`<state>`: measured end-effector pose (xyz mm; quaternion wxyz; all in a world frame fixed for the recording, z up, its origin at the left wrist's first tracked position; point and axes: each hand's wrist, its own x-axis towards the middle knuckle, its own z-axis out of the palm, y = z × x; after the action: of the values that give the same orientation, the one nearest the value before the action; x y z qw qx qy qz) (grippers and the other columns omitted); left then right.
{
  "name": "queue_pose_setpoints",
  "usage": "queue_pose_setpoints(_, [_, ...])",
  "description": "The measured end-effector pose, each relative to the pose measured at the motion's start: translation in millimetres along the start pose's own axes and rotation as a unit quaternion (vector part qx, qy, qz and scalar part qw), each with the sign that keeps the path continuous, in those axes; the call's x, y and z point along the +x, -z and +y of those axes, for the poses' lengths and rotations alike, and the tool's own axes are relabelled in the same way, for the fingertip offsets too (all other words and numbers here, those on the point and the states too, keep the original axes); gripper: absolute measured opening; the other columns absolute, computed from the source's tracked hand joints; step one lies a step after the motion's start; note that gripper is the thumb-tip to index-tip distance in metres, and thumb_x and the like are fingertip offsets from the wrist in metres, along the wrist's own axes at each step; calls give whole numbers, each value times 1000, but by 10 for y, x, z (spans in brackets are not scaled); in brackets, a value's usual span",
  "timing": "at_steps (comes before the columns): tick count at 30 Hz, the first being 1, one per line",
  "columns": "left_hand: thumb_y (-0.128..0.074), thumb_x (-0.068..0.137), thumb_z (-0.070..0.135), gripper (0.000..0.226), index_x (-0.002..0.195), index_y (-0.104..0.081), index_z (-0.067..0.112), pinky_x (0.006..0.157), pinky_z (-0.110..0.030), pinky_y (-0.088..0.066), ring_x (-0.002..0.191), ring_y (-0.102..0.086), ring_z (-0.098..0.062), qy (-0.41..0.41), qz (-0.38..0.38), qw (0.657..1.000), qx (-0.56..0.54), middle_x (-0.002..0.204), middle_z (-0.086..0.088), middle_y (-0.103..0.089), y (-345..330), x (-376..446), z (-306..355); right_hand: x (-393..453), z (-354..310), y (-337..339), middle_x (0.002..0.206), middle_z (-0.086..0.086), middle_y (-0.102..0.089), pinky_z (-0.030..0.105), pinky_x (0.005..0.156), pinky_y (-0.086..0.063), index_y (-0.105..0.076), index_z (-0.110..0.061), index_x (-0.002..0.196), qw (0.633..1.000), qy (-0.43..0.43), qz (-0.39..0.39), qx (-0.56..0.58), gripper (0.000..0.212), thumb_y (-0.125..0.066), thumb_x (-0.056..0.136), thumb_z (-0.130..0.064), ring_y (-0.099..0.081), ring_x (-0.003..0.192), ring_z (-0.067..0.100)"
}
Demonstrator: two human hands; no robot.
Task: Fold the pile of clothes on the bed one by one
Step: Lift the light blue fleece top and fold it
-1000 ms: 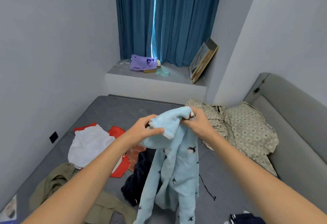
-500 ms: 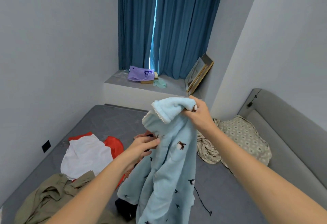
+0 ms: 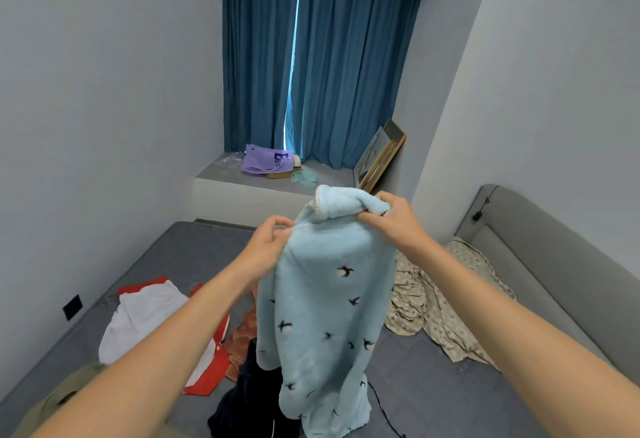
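Both hands were up w/ the light blue fleece garment (image 3: pixel 325 302), held in the air over the grey bed (image 3: pixel 433 399). Left hand (image 3: pixel 266 247) pinched its top-left edge, fingers curled tight on the fabric. Right hand (image 3: pixel 394 219) gripped the bunched collar, fingers clamped round it. Garment hung straight down, bird print facing the camera. White top (image 3: pixel 138 323), red piece (image 3: pixel 211 365) & dark item (image 3: pixel 249 399) lay on the bed below-left.
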<state>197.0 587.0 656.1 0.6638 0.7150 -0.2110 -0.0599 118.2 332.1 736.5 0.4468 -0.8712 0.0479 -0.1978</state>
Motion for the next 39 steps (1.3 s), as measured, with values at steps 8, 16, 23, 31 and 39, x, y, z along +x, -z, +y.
queue_pose_setpoints(8, [-82, 86, 8, 24, 106, -71, 12, 82, -21, -50, 87, -65, 0, -113, -55, 975, 184, 103, 2, -74, 282, 326, 644, 75, -132, 446, 86, 6, -76, 34, 70, -52, -78, -12, 95, 993, -64, -100, -16, 37, -91, 75, -41, -68, 74, 15])
queue_pose_setpoints(16, [-73, 94, 17, 15, 98, -59, 22, 78, -34, -45, 86, -59, -16, -183, -17, 958, 222, 96, 3, -68, 493, 458, 978, 221, -155, 518, 87, 16, -73, 41, 67, -51, -76, -8, 87, 999, 7, -22, -31, 48, -76, 86, -55, -66, 76, 25])
queue_pose_setpoints(23, [-62, 99, 16, 19, 105, -44, 20, 80, -51, -53, 92, -60, -39, -168, 8, 958, 230, 102, -11, -65, 709, 447, 1083, 372, -356, 443, 72, -8, -63, 25, 64, -40, -70, -17, 74, 996, 67, -32, -49, 29, -70, 97, -35, -53, 69, 6])
queue_pose_setpoints(31, [-48, 87, -3, 45, 77, -78, 30, 84, -53, -56, 90, -68, -43, -97, 87, 955, 266, 86, 5, -77, 809, 560, 991, 490, -508, 94, 75, 5, -56, 33, 61, -41, -68, 6, 86, 997, 19, -58, 37, 39, -71, 97, -32, -50, 69, 15])
queue_pose_setpoints(39, [-87, 71, 60, 61, 118, -75, 23, 99, -26, -43, 117, -53, -3, -111, -9, 959, 259, 122, 14, -59, 206, 390, 1119, 558, -781, -471, 69, 0, -52, 28, 63, -47, -62, -13, 73, 984, -22, -87, 152, 27, -67, 99, -17, -49, 72, 15])
